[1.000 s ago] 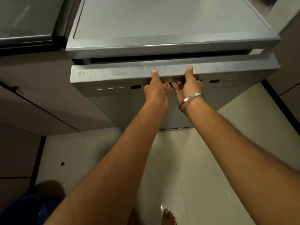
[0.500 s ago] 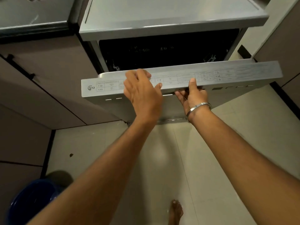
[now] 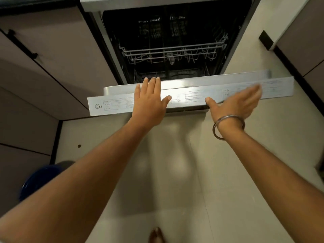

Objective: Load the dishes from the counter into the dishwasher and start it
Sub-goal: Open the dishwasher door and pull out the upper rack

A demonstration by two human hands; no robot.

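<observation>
— While the dishwasher door (image 3: pixel 191 95) hangs partly lowered, what holds it?

— Only the person's left hand (image 3: pixel 149 100), it seems: the grip is spread flat, fingers straight over the door's top edge and thumb out to the side, pressing rather than clasping. The right hand (image 3: pixel 235 102) is blurred, fingers splayed; whether it touches the panel cannot be told.

— And the risk from here?

— A flat palm cannot check a falling door. If the hinge is loose, the door could likely drop hard toward the floor (image 3: pixel 175 172), where a bare foot (image 3: pixel 157 235) stands below.

— Anything else?

— The metal bangle (image 3: pixel 228 127) on the right wrist might knock or catch on the door's edge as the arm moves across.

— Where are the dishes?

— None are in sight. The dishwasher (image 3: pixel 175 41) stands open at the top of the view, its wire rack (image 3: pixel 171 51) showing no load that can be made out in the dark cavity. The table holding the dishes lies outside the view, so loading looks not yet begun.

— Other hazards nearby?

— A blue bucket (image 3: pixel 40 179) sits low at the left beside the cabinet (image 3: pixel 43 67), a possible trip when the person turns to fetch plates.
</observation>
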